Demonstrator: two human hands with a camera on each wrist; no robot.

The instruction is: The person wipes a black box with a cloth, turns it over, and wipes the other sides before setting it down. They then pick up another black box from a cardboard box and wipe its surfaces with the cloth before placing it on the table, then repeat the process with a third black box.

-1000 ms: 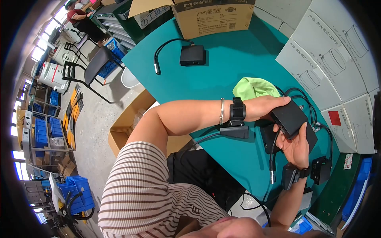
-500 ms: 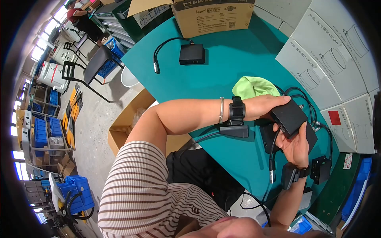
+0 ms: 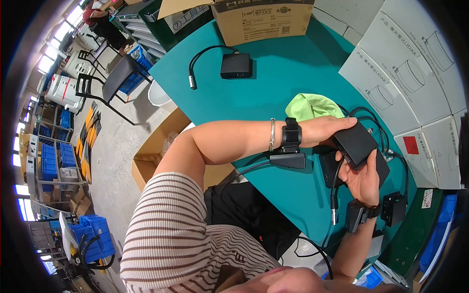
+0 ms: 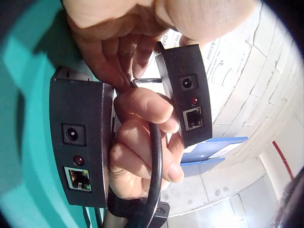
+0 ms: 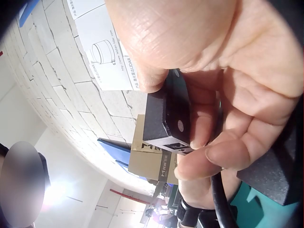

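Note:
A small black box (image 3: 355,142) with a power jack, a red light and a network port on one side is held between both hands. My left hand (image 3: 320,133) grips its upper left edge, with the thumb on the top face. From below, my right hand (image 3: 364,181) holds the near edge, its thumb along the side. Bent right fingers are at a black cable (image 4: 156,166), which hangs down to a metal connector (image 3: 334,217). Under the held box, a second black box (image 4: 78,142) with the same sockets lies on the green table.
Another black box (image 3: 236,66) with a cable lies farther back. A light green cloth (image 3: 312,106) and looped black cables (image 3: 383,124) are beside the hands. White LIDAR cartons (image 3: 405,73) line the right, a brown carton (image 3: 264,22) stands behind, and a small black device (image 3: 394,209) sits at right.

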